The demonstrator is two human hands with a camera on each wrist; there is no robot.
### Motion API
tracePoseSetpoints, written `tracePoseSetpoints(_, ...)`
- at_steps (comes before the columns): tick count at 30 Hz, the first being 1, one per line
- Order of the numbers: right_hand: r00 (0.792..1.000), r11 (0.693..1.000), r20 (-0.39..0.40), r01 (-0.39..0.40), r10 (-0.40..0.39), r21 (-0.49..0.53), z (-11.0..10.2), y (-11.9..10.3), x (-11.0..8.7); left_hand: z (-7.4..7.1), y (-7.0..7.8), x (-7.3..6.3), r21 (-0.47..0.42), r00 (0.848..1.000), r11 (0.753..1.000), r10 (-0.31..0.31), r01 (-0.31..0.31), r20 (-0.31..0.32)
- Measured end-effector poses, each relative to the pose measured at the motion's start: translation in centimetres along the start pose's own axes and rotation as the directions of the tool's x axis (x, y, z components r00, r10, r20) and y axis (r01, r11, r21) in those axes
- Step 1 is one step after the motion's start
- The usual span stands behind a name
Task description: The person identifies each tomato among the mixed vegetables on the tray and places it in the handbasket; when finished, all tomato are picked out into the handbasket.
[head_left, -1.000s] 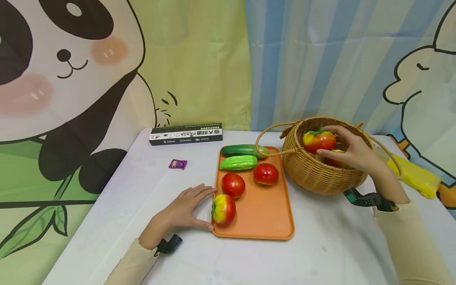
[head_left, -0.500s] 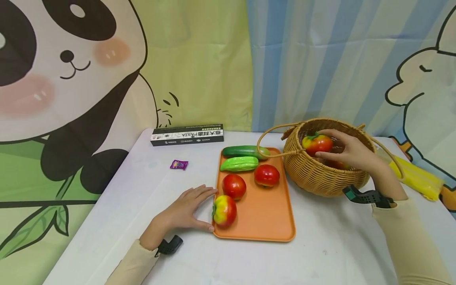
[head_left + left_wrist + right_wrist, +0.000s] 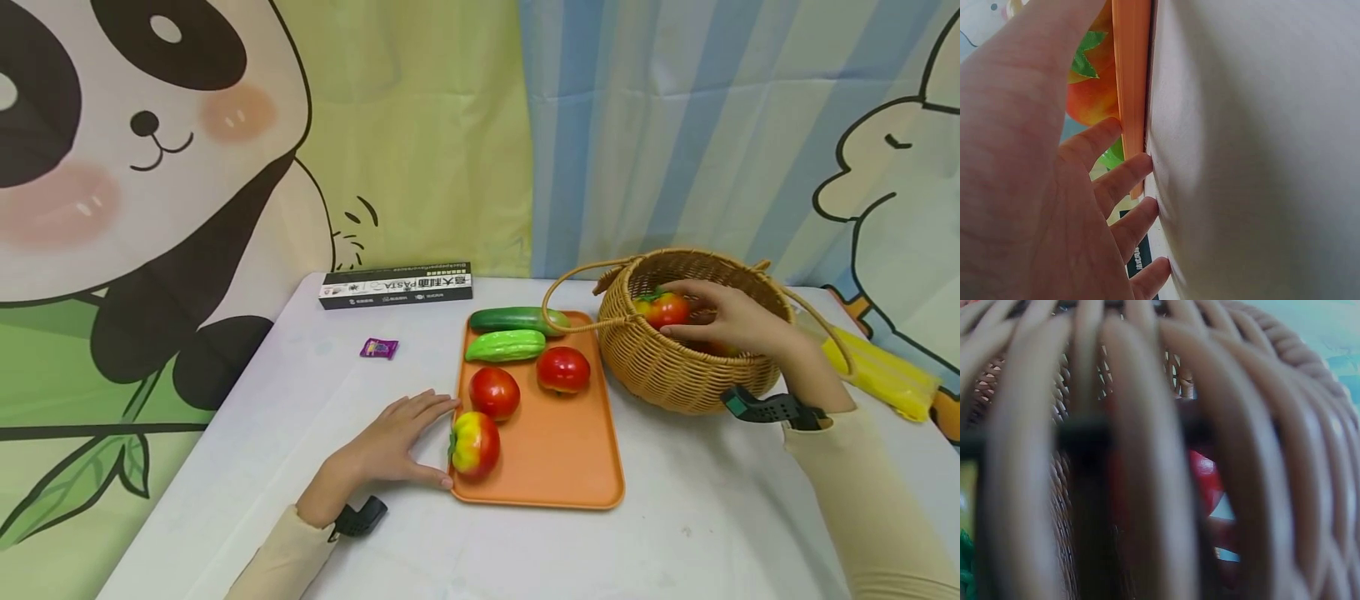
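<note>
My right hand [image 3: 738, 321] reaches over the rim of the wicker basket [image 3: 682, 379]. Between thumb and fingers it holds a red-and-yellow tomato [image 3: 670, 309] with green leaves, inside the opening. Part of another tomato [image 3: 716, 348] shows below that hand. In the right wrist view the basket's blurred weave [image 3: 1154, 456] hides most of the grip. On the left, my left hand [image 3: 386, 442] rests with fingers spread, its fingertips touching the left edge of the orange tray [image 3: 558, 458]. A red-and-yellow tomato [image 3: 475, 446] lies on the tray beside it.
Also on the tray are two red tomatoes [image 3: 494, 392], a light green gourd [image 3: 506, 345] and a dark green cucumber [image 3: 513, 319]. The basket handle [image 3: 562, 287] overhangs the tray. A pasta box [image 3: 396, 285], a purple candy [image 3: 378, 348] and a yellow packet [image 3: 881, 371] lie around.
My right hand has lowered the tomato deeper into the basket. The left hand stays at the tray's edge. The head view has shifted slightly.
</note>
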State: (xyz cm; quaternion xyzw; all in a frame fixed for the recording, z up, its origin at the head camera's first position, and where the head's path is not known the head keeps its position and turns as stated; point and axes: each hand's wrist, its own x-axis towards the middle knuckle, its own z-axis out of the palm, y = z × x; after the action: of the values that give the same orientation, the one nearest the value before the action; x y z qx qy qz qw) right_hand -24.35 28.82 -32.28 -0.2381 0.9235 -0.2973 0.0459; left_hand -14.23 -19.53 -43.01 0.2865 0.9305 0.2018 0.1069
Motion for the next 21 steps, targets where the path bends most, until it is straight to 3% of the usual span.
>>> tracePoseSetpoints(15,0.999,0.999,0.051,0.007,-0.009,0.035,0.18,-0.17,-0.06,0.01,0.08,0.04,-0.002,1.0,1.0,-0.002,0.002,0.0)
tracePoseSetpoints(21,0.997,0.998,0.058,0.058,-0.059,0.011,0.06,-0.25,-0.14,0.04,0.03,0.05,0.002,1.0,1.0,0.001,-0.001,-0.002)
